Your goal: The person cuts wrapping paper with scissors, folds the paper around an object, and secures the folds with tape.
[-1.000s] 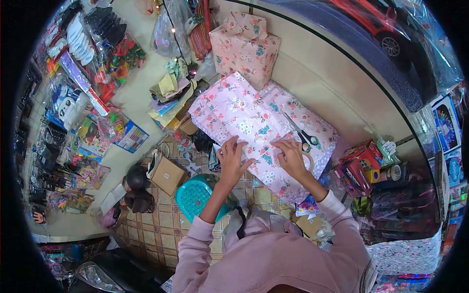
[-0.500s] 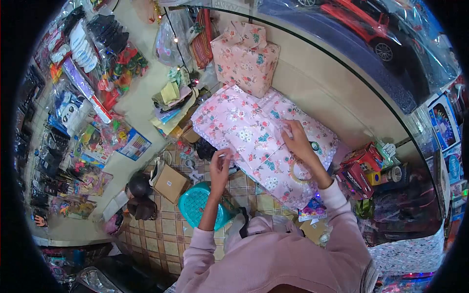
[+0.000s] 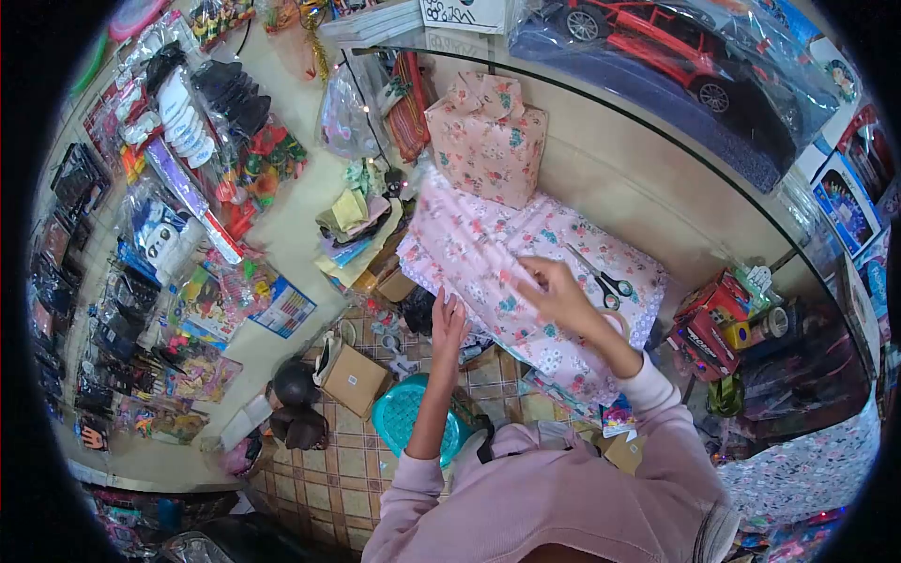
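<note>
The flowered paper (image 3: 479, 267) spreads right in front of my 2 grips, part of it blurred. Beyond them, at its far edge, the flowered bag (image 3: 488, 141) stands upright. The teal stool (image 3: 398, 420) sits below my left grip. Just past my right grip, the scissors (image 3: 599, 274) lie on the paper; the tape ring (image 3: 621, 320) is beside that wrist, partly hidden.

The paper could crease or tear if my 2 grips pull unevenly. The loose scissors could slide or snag if the paper under them shifts, and my right wrist could knock the tape ring.

Both arms reach forward. My left grip (image 3: 450, 324) is at the paper's near edge, fingers extended; my right grip (image 3: 556, 296) is over the paper, fingers bent. Whether either pinches the paper, I cannot tell.
</note>
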`<state>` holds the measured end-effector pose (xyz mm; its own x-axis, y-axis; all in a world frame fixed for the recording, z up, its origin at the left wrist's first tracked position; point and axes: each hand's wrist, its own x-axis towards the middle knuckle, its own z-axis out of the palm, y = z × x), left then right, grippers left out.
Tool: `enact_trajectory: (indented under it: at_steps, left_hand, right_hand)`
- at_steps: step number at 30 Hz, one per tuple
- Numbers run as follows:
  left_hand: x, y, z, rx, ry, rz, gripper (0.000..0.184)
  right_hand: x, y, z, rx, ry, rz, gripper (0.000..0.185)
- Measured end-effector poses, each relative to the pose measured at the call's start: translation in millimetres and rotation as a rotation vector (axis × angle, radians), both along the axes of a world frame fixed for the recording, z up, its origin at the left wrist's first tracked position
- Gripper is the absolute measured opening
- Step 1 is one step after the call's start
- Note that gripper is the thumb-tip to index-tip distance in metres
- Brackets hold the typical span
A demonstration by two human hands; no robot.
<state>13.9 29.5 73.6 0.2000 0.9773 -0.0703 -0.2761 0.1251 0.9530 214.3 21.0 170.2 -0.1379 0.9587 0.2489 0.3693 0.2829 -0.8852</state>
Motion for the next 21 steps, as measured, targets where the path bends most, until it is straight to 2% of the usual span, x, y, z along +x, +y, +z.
enact_trajectory:
  at_steps: [3, 4, 7, 8, 11, 12, 13, 14, 17, 20, 21]
  left_hand:
    - [-7.7, -17.0, 25.7, 0.058, -0.342, -0.025, 0.079]
    - [-7.1, -22.6, 32.1, 0.093, -0.342, 0.034, 0.074]
    - [-20.5, -37.7, 32.8, -0.042, -0.457, 0.149, 0.067]
    - [-24.0, -45.5, 39.1, -0.037, -0.491, 0.191, 0.059]
    - [-48.1, -53.1, 30.9, 0.0, -0.416, 0.248, 0.055]
    - [-53.7, -50.3, 32.5, 0.011, -0.574, 0.148, 0.053]
    - [-54.2, -48.8, 35.4, -0.015, -0.602, 0.154, 0.054]
    - [-53.7, -47.8, 40.6, -0.038, -0.632, 0.161, 0.055]
    - [-52.1, -44.6, 47.9, -0.083, -0.69, 0.159, 0.058]
    - [-57.6, -43.8, 46.3, -0.099, -0.677, 0.122, 0.058]
    - [-59.0, -43.4, 43.8, -0.087, -0.678, 0.094, 0.058]
  right_hand:
    - [-45.5, -38.8, -0.2, 0.32, -0.335, -0.009, 0.046]
    - [-60.2, -51.6, -7.2, 0.377, -0.403, -0.01, 0.053]
    - [-90.1, -83.6, -7.1, 0.283, -0.487, 0.111, 0.062]
    - [-92.7, -86.2, -2.1, 0.254, -0.397, 0.174, 0.061]
    - [-94.8, -88.6, 9.7, 0.152, -0.18, 0.329, 0.059]
    - [-90.5, -87.3, 12.6, 0.114, -0.147, 0.359, 0.058]
    - [-85.5, -84.5, 15.2, 0.08, -0.115, 0.389, 0.058]
    - [-80.6, -81.0, 16.6, 0.09, -0.102, 0.372, 0.055]
    - [-61.5, -61.4, 6.7, 0.459, -0.201, 0.1, 0.06]
    - [-49.7, -49.4, 11.8, 0.343, -0.149, -0.197, 0.059]
    - [-45.4, -46.5, 7.6, 0.155, 0.018, -0.127, 0.061]
